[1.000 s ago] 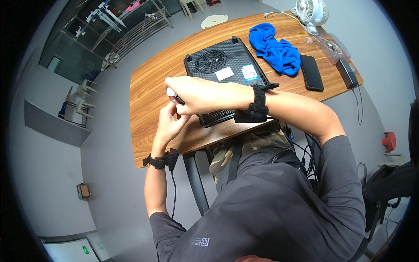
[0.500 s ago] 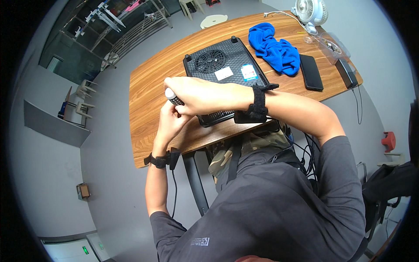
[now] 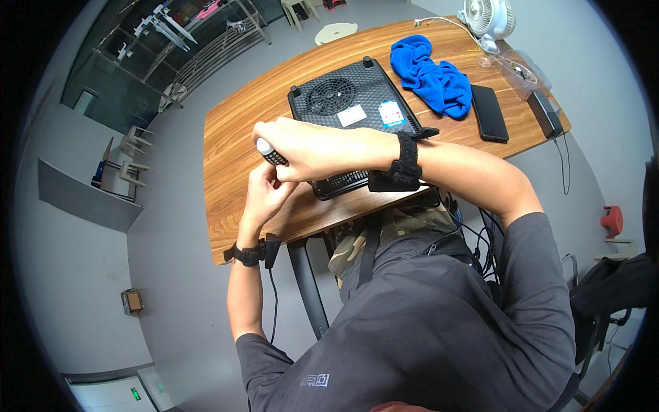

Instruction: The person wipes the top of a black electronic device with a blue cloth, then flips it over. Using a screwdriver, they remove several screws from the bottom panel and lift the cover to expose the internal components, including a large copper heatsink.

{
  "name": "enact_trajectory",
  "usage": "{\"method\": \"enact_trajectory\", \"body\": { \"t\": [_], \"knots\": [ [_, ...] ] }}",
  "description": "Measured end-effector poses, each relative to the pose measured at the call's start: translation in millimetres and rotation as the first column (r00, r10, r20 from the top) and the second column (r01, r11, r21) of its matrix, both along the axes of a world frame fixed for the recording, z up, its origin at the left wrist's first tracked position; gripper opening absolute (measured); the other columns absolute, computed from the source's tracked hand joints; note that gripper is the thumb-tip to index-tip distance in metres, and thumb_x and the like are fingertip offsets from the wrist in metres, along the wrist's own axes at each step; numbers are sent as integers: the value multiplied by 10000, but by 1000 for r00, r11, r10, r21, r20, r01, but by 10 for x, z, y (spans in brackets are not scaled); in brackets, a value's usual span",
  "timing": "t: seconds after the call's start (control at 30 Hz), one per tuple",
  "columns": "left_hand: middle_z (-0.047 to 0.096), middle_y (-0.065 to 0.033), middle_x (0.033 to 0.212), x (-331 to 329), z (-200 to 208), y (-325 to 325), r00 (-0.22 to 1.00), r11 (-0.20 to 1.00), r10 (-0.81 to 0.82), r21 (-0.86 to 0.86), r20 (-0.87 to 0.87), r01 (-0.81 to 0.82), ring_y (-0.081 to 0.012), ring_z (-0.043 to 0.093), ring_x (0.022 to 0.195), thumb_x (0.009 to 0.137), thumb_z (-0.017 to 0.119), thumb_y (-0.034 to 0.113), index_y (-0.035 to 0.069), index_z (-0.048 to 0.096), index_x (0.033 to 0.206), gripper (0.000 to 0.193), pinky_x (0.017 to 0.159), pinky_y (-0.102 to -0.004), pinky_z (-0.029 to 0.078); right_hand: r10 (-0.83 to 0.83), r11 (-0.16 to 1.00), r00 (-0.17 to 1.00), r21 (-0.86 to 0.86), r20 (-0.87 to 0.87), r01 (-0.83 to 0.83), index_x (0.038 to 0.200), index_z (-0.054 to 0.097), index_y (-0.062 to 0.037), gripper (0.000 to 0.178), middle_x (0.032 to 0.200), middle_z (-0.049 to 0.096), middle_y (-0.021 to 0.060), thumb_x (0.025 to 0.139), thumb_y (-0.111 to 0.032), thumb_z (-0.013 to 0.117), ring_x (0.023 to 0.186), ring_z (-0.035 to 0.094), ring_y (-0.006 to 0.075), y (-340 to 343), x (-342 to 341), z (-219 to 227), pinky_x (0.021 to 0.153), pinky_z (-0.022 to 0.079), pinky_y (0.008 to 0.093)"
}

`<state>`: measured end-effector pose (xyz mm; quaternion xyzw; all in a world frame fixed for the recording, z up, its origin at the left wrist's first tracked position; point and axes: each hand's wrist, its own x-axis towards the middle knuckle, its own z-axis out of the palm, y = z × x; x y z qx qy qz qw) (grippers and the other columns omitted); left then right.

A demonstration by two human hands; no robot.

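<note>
A black laptop cooling pad (image 3: 374, 93) with a round fan grille and rubber feet lies on the wooden table before me. My right hand (image 3: 302, 147) reaches across its near left part, closed round a thick handle (image 3: 272, 152) with a white end and a black dotted grip. It looks like a screwdriver; the other end is hidden by my hands. Just below, my left hand (image 3: 268, 192) touches the right, fingers bent and pressed together at the pad's left edge. What they pinch is hidden.
On the wooden table (image 3: 237, 151) lie a blue cloth (image 3: 432, 79), a black phone (image 3: 489, 113) and a black power adapter (image 3: 544, 115). A white fan (image 3: 489, 20) and a clear plastic container (image 3: 518, 74) stand at the far right. Cables hang near my lap.
Both hands have shifted very slightly to the left, the handle with them. The cooling pad and the other things on the table have not moved.
</note>
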<state>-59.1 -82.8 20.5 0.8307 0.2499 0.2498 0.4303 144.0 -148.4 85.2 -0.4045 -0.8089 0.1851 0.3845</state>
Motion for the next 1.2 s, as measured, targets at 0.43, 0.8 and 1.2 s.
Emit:
{"method": "enact_trajectory", "body": {
  "t": [0.43,0.8,1.2],
  "knots": [
    [730,-59,985,33,51,-67,1000,1000,10,-12,-17,-10,-107,643,886,897,753,96,-46,661,1058,234,780,-292,532,15,999,1000,-36,24,-14,1109,526,82,416,947,632,262,818,-111,752,931,636,392,-28,14,10,803,528,434],
    [728,-56,925,70,13,-50,1000,999,18,47,18,-19,-93,638,828,881,807,131,-50,695,1024,257,714,-283,542,6,999,1000,49,13,-7,1087,527,61,385,930,626,244,816,-110,741,914,623,393,-35,44,-26,796,517,444],
    [719,-70,902,108,25,-69,999,995,31,93,20,-33,-128,656,812,823,838,98,-28,657,971,266,694,-314,536,30,1000,1000,-3,-2,-30,1134,522,62,399,1000,651,270,848,-129,724,963,662,412,-44,22,-49,824,533,459]
  ]
}}
